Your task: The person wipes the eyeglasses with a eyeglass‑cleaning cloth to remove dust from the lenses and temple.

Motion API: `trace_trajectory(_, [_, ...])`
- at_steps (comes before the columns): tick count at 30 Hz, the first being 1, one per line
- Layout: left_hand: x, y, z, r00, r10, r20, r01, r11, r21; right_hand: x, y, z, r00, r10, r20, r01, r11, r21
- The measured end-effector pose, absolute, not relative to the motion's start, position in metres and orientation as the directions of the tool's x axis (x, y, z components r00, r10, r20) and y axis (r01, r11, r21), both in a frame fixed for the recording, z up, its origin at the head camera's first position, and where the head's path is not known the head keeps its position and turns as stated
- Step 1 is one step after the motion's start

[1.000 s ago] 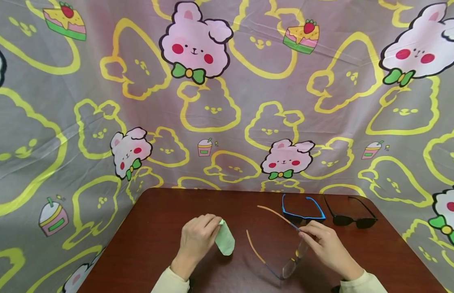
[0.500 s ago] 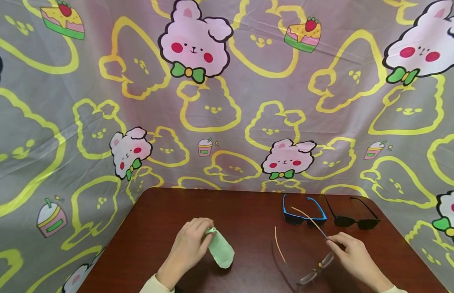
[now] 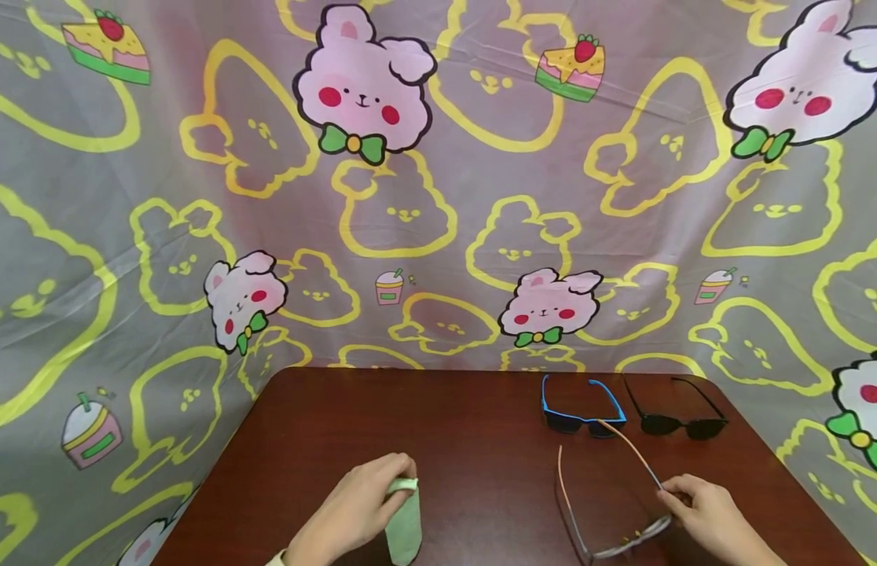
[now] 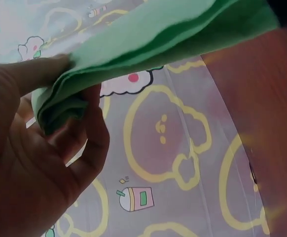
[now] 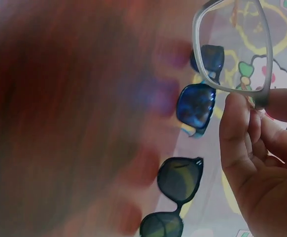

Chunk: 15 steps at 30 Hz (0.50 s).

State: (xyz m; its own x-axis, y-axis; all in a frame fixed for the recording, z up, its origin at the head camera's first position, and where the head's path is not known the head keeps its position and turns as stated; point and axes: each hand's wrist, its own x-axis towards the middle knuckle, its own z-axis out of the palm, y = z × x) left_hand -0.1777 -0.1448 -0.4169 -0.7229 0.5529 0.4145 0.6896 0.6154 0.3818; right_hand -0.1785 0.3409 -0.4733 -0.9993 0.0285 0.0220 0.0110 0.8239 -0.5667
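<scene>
My left hand (image 3: 357, 503) pinches a folded pale green cloth (image 3: 405, 527), which hangs down from the fingers over the table in the head view. The left wrist view shows the layered green cloth (image 4: 148, 44) between thumb and fingers. At the right, my right hand (image 3: 714, 515) pinches a pair of clear-lens eyeglasses (image 3: 631, 542) at one hinge. Their orange-tipped arms are unfolded and point away from me. Close up, the right wrist view has a grey lens rim (image 5: 197, 49) just above the thumb and fingertips.
Blue-framed sunglasses (image 3: 583, 420) lie unfolded at the back right of the brown table (image 3: 481, 464). Black sunglasses (image 3: 682, 427) lie beside them, further right. A patterned curtain (image 3: 474, 173) rises behind the table and along both sides.
The right hand has carried the eyeglasses right and toward me, down toward the table. My left hand, still pinching the green cloth, has come nearer to me.
</scene>
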Motion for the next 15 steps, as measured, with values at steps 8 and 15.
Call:
trace_trajectory(8, [-0.172,-0.144,-0.416,-0.711,0.586,0.389,0.702,0.562,0.437,-0.182,0.352,-0.478,-0.996,0.046,-0.075,0.08,0.832,-0.549])
trace_trajectory(15, [-0.168,-0.146,-0.407,-0.734,0.64,0.23,0.614,0.478,0.629,-0.181,0.357,-0.484,-0.984,0.028,-0.177,0.119,0.84,-0.529])
